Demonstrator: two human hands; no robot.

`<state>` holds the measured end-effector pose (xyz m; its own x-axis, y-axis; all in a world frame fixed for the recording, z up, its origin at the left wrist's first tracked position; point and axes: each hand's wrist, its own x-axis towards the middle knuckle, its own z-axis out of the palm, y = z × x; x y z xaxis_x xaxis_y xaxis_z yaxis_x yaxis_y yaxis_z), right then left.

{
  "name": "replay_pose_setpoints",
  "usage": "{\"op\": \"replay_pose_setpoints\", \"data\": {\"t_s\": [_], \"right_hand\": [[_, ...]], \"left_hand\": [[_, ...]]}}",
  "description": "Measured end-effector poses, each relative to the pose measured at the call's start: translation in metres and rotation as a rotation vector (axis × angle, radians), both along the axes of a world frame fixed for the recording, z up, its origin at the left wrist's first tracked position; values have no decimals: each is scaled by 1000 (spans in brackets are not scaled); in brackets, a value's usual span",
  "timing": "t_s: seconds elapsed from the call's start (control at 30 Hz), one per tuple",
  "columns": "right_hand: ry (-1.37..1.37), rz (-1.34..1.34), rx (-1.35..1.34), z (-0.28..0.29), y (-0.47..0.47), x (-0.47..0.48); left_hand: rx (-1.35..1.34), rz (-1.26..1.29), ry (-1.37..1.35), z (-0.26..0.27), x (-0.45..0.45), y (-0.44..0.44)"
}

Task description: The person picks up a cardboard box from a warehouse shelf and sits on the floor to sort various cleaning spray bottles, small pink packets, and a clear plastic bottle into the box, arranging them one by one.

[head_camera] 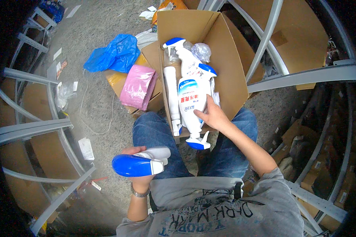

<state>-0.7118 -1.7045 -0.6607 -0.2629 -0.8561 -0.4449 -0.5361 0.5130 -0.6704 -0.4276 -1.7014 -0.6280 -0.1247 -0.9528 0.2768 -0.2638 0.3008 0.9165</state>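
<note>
My left hand [139,178] holds a white spray bottle by its neck area, its blue-topped trigger head [133,165] facing up over my left thigh. My right hand [215,117] grips the side of another white spray bottle [191,102] with a printed label, thumb across its front. That bottle lies on top inside an open cardboard box [233,68], its blue and white trigger head [199,143] jutting past the near edge. Beneath and beside it are more white spray bottles, one [185,56] near the far end and one [172,93] along the left wall.
Crumpled clear plastic [201,52] sits at the box's far end. Left of the box, a pink plastic packet [138,86] and a blue plastic bag [115,54] rest on cardboard. Metal shelf frames [35,130] stand on both sides. Paper scraps [86,148] litter the concrete floor.
</note>
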Motion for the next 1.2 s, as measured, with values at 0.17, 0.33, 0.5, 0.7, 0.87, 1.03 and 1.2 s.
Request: {"op": "replay_pose_setpoints", "data": {"t_s": [0.17,0.33,0.5,0.7,0.87,1.03,1.2], "right_hand": [[608,199,-157,19,-20,2],[595,260,-258,25,-89,5],[805,281,-317,-59,-169,-28],[902,40,-232,-95,-200,-29],[900,53,-164,-76,-198,-33],[747,81,-327,-56,-184,-36],[465,92,-578,-26,-182,-43]], "left_hand": [[-64,-44,-57,-2,3,0],[-31,-22,-35,-15,15,10],[50,-22,35,-8,18,21],[-54,18,194,8,18,34],[-13,13,141,26,14,35],[-44,-43,37,22,13,35],[-23,-80,134,12,10,26]]}}
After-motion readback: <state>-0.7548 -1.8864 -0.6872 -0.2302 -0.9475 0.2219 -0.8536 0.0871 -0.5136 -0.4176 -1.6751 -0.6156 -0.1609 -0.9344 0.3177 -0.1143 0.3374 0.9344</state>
